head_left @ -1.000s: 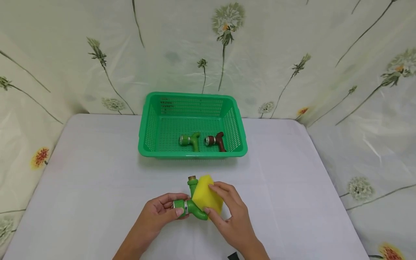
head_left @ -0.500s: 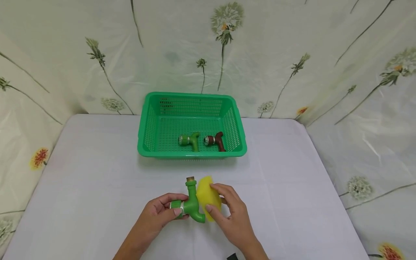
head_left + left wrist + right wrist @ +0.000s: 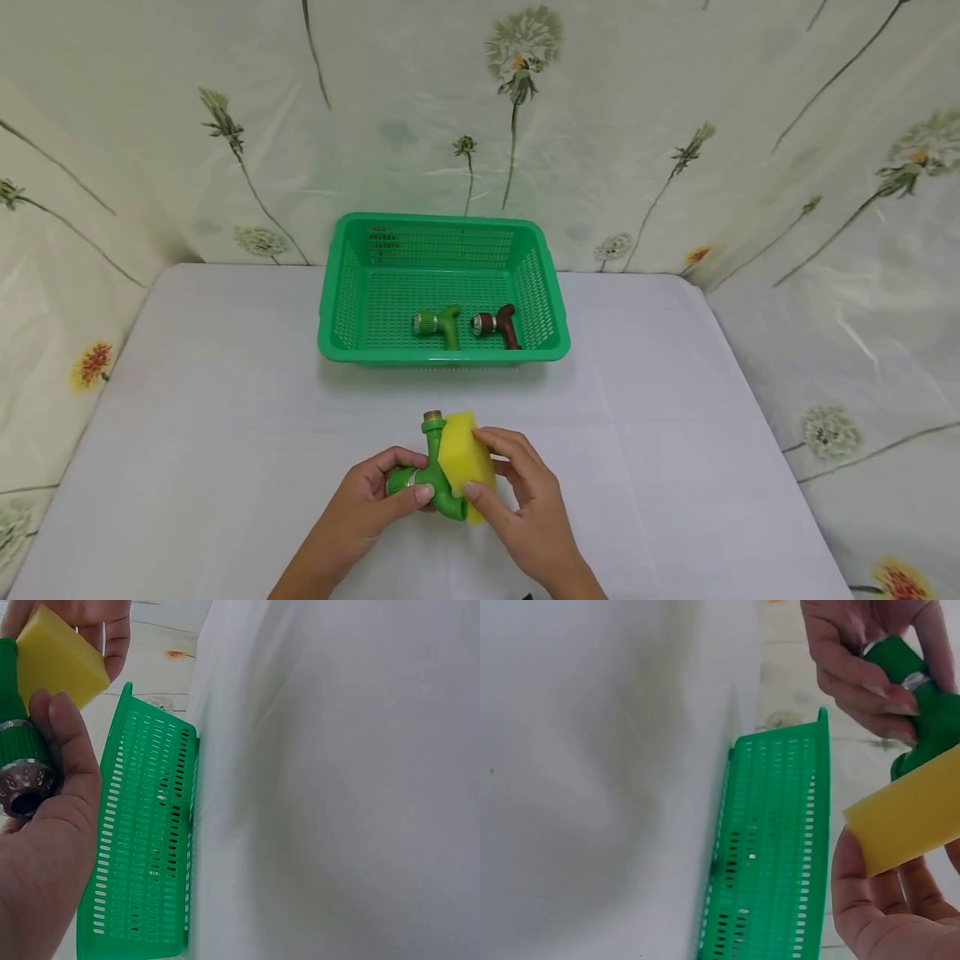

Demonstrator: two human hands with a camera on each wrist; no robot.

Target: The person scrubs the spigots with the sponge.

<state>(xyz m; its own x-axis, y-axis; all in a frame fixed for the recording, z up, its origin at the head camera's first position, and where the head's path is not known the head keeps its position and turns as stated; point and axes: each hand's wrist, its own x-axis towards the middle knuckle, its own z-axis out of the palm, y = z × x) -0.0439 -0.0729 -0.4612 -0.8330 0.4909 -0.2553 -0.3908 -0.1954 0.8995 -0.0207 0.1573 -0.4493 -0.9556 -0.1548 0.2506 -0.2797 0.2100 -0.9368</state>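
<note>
A green faucet (image 3: pixel 433 477) with a brass threaded end is held above the table by my left hand (image 3: pixel 372 497), whose thumb and fingers grip its ribbed knob end. My right hand (image 3: pixel 525 500) pinches a yellow sponge (image 3: pixel 463 454) between thumb and fingers. The sponge lies against the right side of the faucet and covers part of its body. In the left wrist view the round metal end of the knob (image 3: pixel 27 784) faces the camera. The right wrist view shows the sponge (image 3: pixel 907 814) edge-on below the faucet (image 3: pixel 934 724).
A green perforated basket (image 3: pixel 442 357) stands at the back of the white-covered table (image 3: pixel 225 400). Inside it lie a green faucet (image 3: pixel 442 323) and a dark red faucet (image 3: pixel 497 323). A flower-patterned sheet (image 3: pixel 405 108) hangs behind and beside the table.
The faucet has moved slightly left and down, its spout turning. The sponge came away from the faucet's front to its right side, then pressed back against it. Both hands kept their holds.
</note>
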